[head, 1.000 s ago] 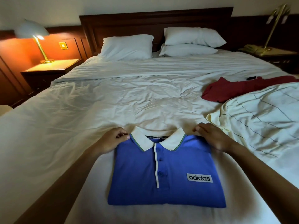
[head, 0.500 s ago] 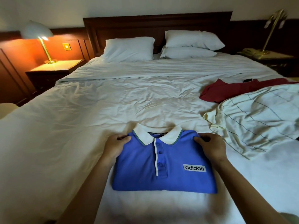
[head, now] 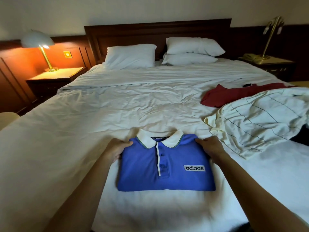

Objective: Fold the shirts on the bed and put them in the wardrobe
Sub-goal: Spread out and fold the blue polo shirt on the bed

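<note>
The folded blue shirt [head: 160, 178] lies flat on the bed [head: 117, 106], the left hand [head: 117, 150] and the right hand [head: 210, 149] each pinching one shoulder edge; lifted only from there, I think the lower folds may drop open.

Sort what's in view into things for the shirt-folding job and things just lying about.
For the job:
folded blue polo shirt with white collar, gripped at its sides by the left hand and right hand
crumpled cream striped shirt, unfolded
dark red shirt, unfolded
white-sheeted bed

Lying about:
three white pillows
lit white-shaded lamp
brass lamp
wooden nightstand
</note>
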`<state>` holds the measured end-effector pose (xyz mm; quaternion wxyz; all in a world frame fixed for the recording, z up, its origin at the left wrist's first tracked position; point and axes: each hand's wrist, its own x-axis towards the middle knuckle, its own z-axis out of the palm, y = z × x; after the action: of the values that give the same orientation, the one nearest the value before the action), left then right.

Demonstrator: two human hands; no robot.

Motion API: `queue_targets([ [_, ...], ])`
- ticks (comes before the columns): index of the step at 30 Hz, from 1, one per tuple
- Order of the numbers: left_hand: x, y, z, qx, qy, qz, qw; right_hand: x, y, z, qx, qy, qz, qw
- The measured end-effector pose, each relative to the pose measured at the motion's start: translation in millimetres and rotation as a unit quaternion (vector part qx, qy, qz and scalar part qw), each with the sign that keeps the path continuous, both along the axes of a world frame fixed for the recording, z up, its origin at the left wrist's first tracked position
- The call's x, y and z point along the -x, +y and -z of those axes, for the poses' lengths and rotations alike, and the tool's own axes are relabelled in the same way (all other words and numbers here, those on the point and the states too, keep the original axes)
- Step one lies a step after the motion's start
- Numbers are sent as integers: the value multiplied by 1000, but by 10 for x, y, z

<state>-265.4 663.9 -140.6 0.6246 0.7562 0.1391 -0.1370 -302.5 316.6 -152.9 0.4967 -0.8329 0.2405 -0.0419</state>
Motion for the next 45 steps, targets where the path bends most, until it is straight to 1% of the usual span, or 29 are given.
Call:
queue_targets([
  [1,-14,12,14,-3,-16,-15,1000,-3,-2,-6,23,4,0,1000],
  [3,-74,55,71,-28,-49,-37,998,-9,-24,-33,111,23,-19,993],
  [5,-107,110,127,-104,-80,-30,991,-3,-57,-62,212,58,-40,975],
  [6,-121,119,147,-141,-92,-17,985,-3,-70,-92,244,60,-49,967],
  [7,-130,113,145,-174,-105,-6,979,-1,-76,-139,256,52,-53,964],
  [9,-115,58,74,-192,-133,2,972,-1,-49,-238,240,8,-47,970],
  [10,-106,23,26,-185,-134,4,974,-4,-23,-266,222,-11,-48,974],
  [11,-87,-11,-25,-182,-122,6,976,20,25,-290,200,-10,-59,978],
  [13,-23,-70,-66,-169,-85,8,982,132,140,-296,157,31,-100,982],
  [15,112,-98,-101,-155,-71,9,985,305,227,-254,129,60,-125,982],
  [17,280,-88,-104,-157,-73,22,985,494,248,-208,127,58,-117,983],
  [19,469,-46,-52,-155,-79,31,984,696,235,-170,142,33,-92,985],
  [22,715,-4,-38,-128,-76,20,989,939,198,-166,142,15,-47,989],
  [25,849,58,-11,-128,-53,48,989,1077,178,-158,138,23,-56,989],
  [28,872,136,-7,-138,-46,77,986,1102,130,-123,151,12,-62,986],
  [31,894,187,6,-160,-19,86,983,1074,48,-91,146,35,-80,985],
  [33,864,211,-7,-190,-35,79,978,1055,-1,-103,152,39,-86,984],
  [34,821,217,-5,-219,-62,77,971,1038,-10,-134,167,30,-84,982],
  [35,773,203,-1,-264,-103,80,956,1016,13,-178,185,10,-78,980],
  [37,711,63,-10,-351,-221,76,907,927,147,-258,214,-58,-74,972],
  [38,706,-53,-21,-368,-287,73,881,868,263,-286,220,-110,-92,965],
  [39,708,-186,-34,-377,-331,90,860,797,387,-284,225,-151,-128,954],
  [40,702,-315,-20,-390,-341,127,846,734,529,-269,237,-157,-178,942],
  [41,698,-434,11,-409,-326,169,835,673,650,-203,258,-138,-227,929],
  [42,674,-490,95,-432,-293,207,827,628,748,-120,286,-104,-266,915],
  [43,644,-489,193,-458,-255,230,820,603,803,-28,317,-63,-292,900],
  [45,557,-365,346,-491,-201,228,817,584,772,140,371,-3,-294,881],
])
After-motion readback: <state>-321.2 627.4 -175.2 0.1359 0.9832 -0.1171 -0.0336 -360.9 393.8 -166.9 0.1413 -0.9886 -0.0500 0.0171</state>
